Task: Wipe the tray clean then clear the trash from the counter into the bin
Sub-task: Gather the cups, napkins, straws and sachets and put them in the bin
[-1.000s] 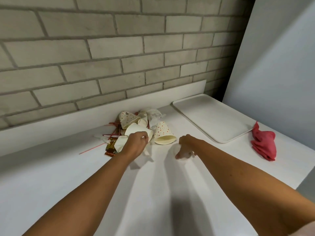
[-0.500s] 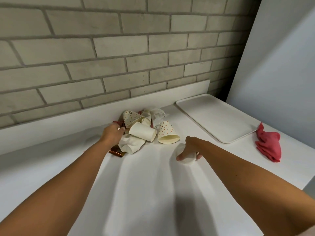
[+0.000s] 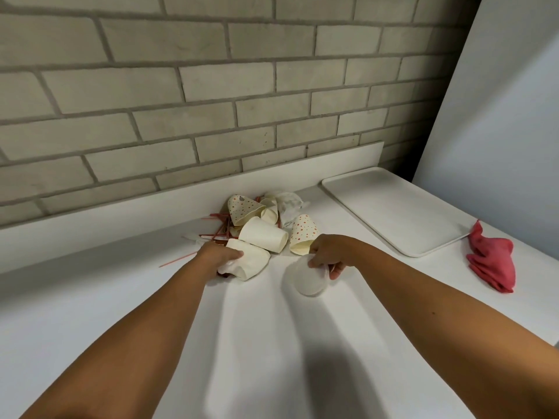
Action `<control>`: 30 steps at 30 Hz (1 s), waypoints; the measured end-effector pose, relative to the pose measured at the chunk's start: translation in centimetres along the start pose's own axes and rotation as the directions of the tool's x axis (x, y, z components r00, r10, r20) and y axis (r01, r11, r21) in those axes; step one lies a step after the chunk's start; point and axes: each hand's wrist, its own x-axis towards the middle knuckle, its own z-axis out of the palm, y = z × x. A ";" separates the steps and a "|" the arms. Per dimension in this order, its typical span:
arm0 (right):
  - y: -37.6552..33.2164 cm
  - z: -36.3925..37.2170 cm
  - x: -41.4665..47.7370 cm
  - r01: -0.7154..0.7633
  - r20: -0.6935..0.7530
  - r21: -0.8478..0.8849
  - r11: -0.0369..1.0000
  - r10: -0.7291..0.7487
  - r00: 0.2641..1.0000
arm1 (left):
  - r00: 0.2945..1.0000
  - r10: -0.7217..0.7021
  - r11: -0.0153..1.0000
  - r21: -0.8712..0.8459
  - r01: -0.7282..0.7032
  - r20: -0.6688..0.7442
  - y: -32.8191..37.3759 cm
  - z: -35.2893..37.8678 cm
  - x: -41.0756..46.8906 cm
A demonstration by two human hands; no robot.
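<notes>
Red straws (image 3: 216, 229) and paper cups (image 3: 263, 235) lie heaped on the white counter (image 3: 272, 343), where the left hand (image 3: 219, 257) grips a crushed cup (image 3: 252, 263). The right hand (image 3: 331, 254) pinches a white cup (image 3: 308, 279) by its rim just beside the heap. The tray (image 3: 393, 213) and a red cloth (image 3: 493, 264) lie farther right.

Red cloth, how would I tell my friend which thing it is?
Find the long white counter under the brick wall, then the flat white tray at its far right end. The red cloth lies crumpled on the counter just right of the tray's near corner, the only soft red thing.
</notes>
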 end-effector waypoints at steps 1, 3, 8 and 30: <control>-0.3 0.0 -0.1 0.012 0.011 0.078 0.997 -0.012 1.000 | 0.999 -0.010 1.000 0.002 0.010 0.032 0.2 0.0 -0.3; -0.9 0.2 -0.1 0.033 0.032 0.248 0.968 -0.043 0.999 | 0.995 0.001 0.999 0.038 -0.005 0.100 0.3 -0.5 -0.3; -2.4 1.4 0.5 0.059 0.085 0.566 0.823 -0.130 0.988 | 0.937 0.048 0.998 -0.043 -0.035 0.346 0.3 -1.9 -1.6; -3.1 1.5 0.2 0.281 -0.212 0.682 0.676 -0.185 0.960 | 0.963 0.178 0.795 0.606 -0.021 -0.201 -2.9 -1.3 2.3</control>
